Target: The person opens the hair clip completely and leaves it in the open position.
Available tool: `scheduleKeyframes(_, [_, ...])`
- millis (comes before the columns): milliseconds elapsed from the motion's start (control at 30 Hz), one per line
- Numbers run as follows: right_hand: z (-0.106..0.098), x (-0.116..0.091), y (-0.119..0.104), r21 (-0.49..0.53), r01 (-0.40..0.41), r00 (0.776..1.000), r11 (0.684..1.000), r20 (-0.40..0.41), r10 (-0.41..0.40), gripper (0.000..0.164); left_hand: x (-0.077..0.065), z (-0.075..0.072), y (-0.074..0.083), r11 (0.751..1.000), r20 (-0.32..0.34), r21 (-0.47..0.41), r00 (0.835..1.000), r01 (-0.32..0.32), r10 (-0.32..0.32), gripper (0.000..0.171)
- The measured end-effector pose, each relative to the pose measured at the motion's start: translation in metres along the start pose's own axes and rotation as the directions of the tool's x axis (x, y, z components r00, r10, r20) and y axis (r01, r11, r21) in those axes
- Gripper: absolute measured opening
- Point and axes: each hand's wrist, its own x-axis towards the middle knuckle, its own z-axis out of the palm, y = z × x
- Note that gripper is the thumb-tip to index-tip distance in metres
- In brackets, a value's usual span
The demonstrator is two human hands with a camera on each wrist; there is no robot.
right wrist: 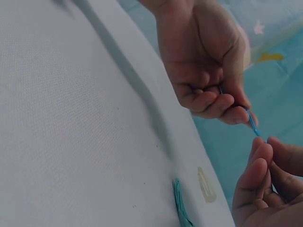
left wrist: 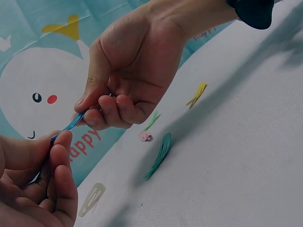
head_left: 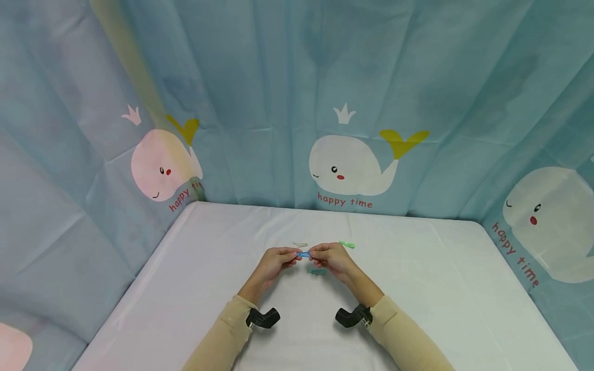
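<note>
Above the table, a blue hair clip [head_left: 303, 254] is stretched between both hands. My left hand [head_left: 277, 262] pinches one end with thumb and fingers. At the other end my right hand [head_left: 333, 257] pinches it the same way; the fingertips cover much of the clip. Teal hair clips [left wrist: 157, 157] lie together on the table just below the hands. A beige hair clip [head_left: 300, 244] rests beyond the hands, and bright green clips [head_left: 346, 244] lie past the right hand. In the left wrist view a yellow clip bundle [left wrist: 197, 94] and a small pink item [left wrist: 146, 136] also show.
A white-covered table [head_left: 441, 288] spreads under both arms. Blue-green curtain [head_left: 278, 103] with printed whales hangs behind and at the sides. Each wrist carries a black camera mount, one on the left sleeve [head_left: 264, 318] and one on the right [head_left: 351, 315].
</note>
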Motion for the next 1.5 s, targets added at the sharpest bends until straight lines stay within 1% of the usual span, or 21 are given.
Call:
scheduleKeyframes(167, [0.002, 0.001, 0.0, -0.011, -0.003, 1.0, 1.0, -0.003, 0.003, 0.026, 0.001, 0.001, 0.0, 1.0, -0.025, 0.016, 1.0, 0.005, -0.004, 0.027])
scheduleKeyframes(233, [0.002, 0.003, 0.001, -0.01, 0.001, 1.0, 1.0, -0.006, -0.001, 0.026, 0.004, 0.0, -0.002, 1.0, -0.032, 0.021, 0.999, 0.001, 0.0, 0.026])
scheduleKeyframes(467, [0.003, 0.003, 0.002, -0.022, 0.003, 1.0, 1.0, -0.017, -0.003, 0.025, -0.001, 0.0, -0.001, 0.998, -0.045, 0.053, 0.999, -0.019, 0.021, 0.024])
scheduleKeyframes(667, [0.006, 0.001, 0.0, -0.036, 0.015, 0.999, 0.999, -0.031, -0.016, 0.025, -0.002, 0.002, 0.001, 0.997, -0.077, 0.078, 0.997, -0.009, 0.015, 0.022])
scheduleKeyframes(833, [0.007, 0.002, 0.001, -0.061, 0.021, 0.999, 0.998, -0.041, -0.024, 0.024, -0.001, 0.002, 0.0, 0.996, -0.093, 0.085, 0.996, -0.01, 0.018, 0.022])
scheduleKeyframes(1000, [0.007, 0.004, 0.003, -0.07, 0.02, 0.998, 0.997, -0.058, -0.024, 0.024, 0.0, 0.002, -0.002, 0.996, -0.102, 0.091, 0.995, -0.012, 0.022, 0.02])
scheduleKeyframes(1133, [0.008, 0.004, 0.002, -0.075, 0.021, 0.998, 0.997, -0.057, -0.025, 0.023, 0.002, 0.002, -0.002, 0.996, -0.109, 0.093, 0.994, -0.015, 0.025, 0.02])
scheduleKeyframes(1267, [0.009, -0.001, -0.002, -0.081, 0.021, 0.999, 0.997, -0.046, -0.025, 0.023, 0.001, 0.003, -0.002, 0.995, -0.117, 0.094, 0.993, -0.019, 0.03, 0.02])
scheduleKeyframes(1500, [0.017, -0.018, -0.02, -0.085, 0.023, 0.998, 0.996, -0.051, -0.027, 0.022, -0.001, 0.003, -0.002, 0.994, -0.124, 0.106, 0.992, -0.015, 0.028, 0.022])
